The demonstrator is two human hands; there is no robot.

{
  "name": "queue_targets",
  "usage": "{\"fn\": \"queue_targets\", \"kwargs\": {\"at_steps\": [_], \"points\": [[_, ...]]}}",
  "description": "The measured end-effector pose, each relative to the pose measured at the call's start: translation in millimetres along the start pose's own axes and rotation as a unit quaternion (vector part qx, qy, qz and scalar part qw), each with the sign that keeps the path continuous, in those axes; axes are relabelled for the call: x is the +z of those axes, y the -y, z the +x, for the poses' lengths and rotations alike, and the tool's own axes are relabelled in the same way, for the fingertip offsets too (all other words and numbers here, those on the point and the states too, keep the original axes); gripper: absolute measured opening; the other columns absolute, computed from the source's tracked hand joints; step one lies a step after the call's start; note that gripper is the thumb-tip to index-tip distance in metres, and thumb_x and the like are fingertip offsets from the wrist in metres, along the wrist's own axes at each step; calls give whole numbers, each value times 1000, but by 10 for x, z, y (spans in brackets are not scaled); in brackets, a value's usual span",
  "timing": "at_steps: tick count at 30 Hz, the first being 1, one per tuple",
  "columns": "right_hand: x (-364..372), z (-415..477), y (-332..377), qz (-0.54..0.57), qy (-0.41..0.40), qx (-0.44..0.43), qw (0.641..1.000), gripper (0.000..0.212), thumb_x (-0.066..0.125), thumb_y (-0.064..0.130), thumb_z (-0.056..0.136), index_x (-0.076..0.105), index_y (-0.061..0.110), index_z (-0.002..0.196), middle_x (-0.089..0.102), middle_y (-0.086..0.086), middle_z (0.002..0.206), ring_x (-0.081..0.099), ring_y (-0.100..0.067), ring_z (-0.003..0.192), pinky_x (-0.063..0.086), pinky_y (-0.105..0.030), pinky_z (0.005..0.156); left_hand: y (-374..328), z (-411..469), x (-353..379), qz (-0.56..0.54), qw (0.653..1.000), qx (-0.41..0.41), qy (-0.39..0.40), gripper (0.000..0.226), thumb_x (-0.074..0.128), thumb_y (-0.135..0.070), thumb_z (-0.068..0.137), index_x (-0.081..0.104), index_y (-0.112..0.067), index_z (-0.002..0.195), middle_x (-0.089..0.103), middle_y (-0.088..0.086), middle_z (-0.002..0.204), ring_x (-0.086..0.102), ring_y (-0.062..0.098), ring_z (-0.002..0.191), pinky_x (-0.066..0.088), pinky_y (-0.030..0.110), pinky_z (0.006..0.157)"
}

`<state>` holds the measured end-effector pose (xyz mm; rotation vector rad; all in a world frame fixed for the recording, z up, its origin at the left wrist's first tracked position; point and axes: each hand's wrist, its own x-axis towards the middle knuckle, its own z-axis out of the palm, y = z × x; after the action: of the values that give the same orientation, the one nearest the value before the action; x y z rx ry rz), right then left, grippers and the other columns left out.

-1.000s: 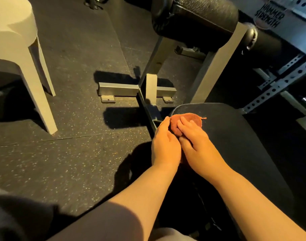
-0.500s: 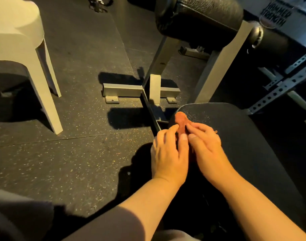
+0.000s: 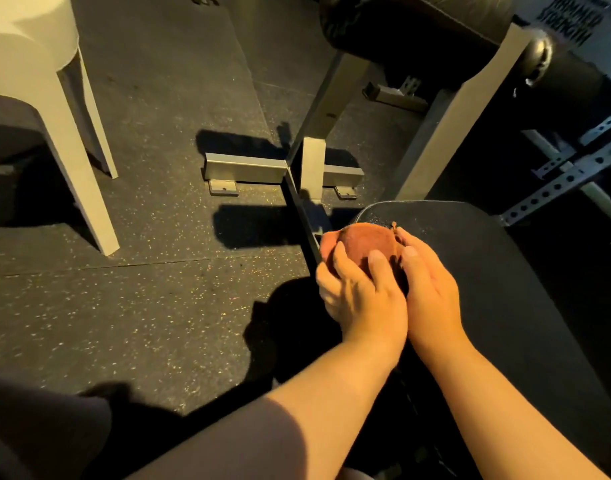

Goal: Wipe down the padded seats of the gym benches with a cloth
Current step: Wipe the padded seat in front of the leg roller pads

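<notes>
Rust cloth (image 3: 366, 245) between both hands

One head-worn camera looks forward and steeply down, close over the counter (image 3: 505, 289), with the floor (image 3: 141, 289) beyond.

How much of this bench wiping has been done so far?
Done: nothing certain; the seat shows no clear wiped streak in this dim light. In hand: both hands, left and right, grip a bunched cloth at the seat's far left corner. Left: seemingly most of the seat behind the hands, plus the padded roller beyond, if that counts.
</notes>
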<state>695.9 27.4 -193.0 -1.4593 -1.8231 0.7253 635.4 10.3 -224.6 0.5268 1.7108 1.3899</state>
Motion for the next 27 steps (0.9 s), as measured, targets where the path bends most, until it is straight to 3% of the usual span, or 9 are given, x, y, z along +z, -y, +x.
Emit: {"fn": "queue_targets", "kwargs": {"at_steps": [2, 7, 11, 14, 16, 19, 21, 24, 27], "points": [[-6, -3, 16, 23, -6, 2, 1000, 38, 43, 31, 104, 59, 30, 138, 59, 17, 136, 52, 7, 124, 40, -26, 110, -74, 204, 6, 9, 1000, -6, 28, 62, 37, -45, 102, 13, -33, 158, -4, -9, 165, 12, 19, 150, 15, 39, 122], [-57, -13, -7, 8, 48, 3, 999, 37, 44, 26, 106, 57, 34, 140, 55, 19, 142, 44, 3, 134, 33, -34, 118, 211, -96, -7, -57, 995, 63, 51, 58, 24, -38, 108, -4, -34, 158, -18, -21, 163, -11, -5, 147, 3, 31, 125], [-214, -46, -48, -50, 130, -37, 990, 39, 45, 22, 106, 51, 38, 141, 46, 23, 148, 35, 12, 137, 26, -27, 121, 291, -418, 29, -65, 995, 32, 64, 63, 29, -40, 107, -10, -37, 156, -22, -20, 161, -10, 0, 150, 7, 31, 124], [-239, -128, -86, -96, 145, -85, 981, 44, 46, 23, 106, 40, 40, 147, 37, 23, 154, 29, 17, 138, 23, -18, 119, 60, -23, 47, -69, 997, 3, 31, 62, 32, -41, 106, 4, -29, 160, -14, -12, 166, -4, 11, 153, 5, 35, 125], [-200, -164, -119, -131, 142, -110, 975, 45, 43, 26, 107, 31, 43, 147, 29, 25, 154, 21, 22, 137, 18, -18, 120, -30, 239, 25, -63, 998, 12, 14, 57, 29, -41, 106, 16, -25, 160, -5, -9, 167, 0, 14, 154, 6, 38, 125], [-166, -138, -127, -123, 122, -92, 981, 46, 41, 27, 108, 31, 38, 152, 30, 24, 154, 23, 16, 141, 19, -28, 124, 89, 178, 41, -91, 995, 38, -7, 53, 20, -52, 101, 9, -54, 153, 19, -10, 165, 19, 16, 151, 19, 44, 123], [-182, -133, -137, -114, 118, -76, 984, 46, 40, 26, 108, 33, 36, 152, 32, 22, 156, 25, 9, 144, 20, -30, 124, 179, -99, 60, -124, 991, 43, -17, 47, 20, -52, 101, 11, -67, 144, 25, -13, 162, 29, 14, 147, 30, 43, 118], [-182, -115, -169, -130, 129, -92, 979, 44, 40, 28, 108, 36, 36, 151, 33, 19, 157, 22, 9, 145, 16, -28, 124, 239, -324, 85, -130, 991, 7, -32, 46, 27, -36, 107, 24, -45, 151, 28, -6, 161, 34, 17, 144, 32, 38, 117], [-176, -92, -183, -110, 128, -107, 980, 43, 38, 34, 102, 41, 38, 145, 38, 17, 156, 24, 16, 141, 14, -20, 123, 122, -122, 81, -85, 996, -10, -39, 49, 29, -38, 104, 27, -31, 152, 29, 5, 161, 28, 25, 147, 26, 46, 119]]}}
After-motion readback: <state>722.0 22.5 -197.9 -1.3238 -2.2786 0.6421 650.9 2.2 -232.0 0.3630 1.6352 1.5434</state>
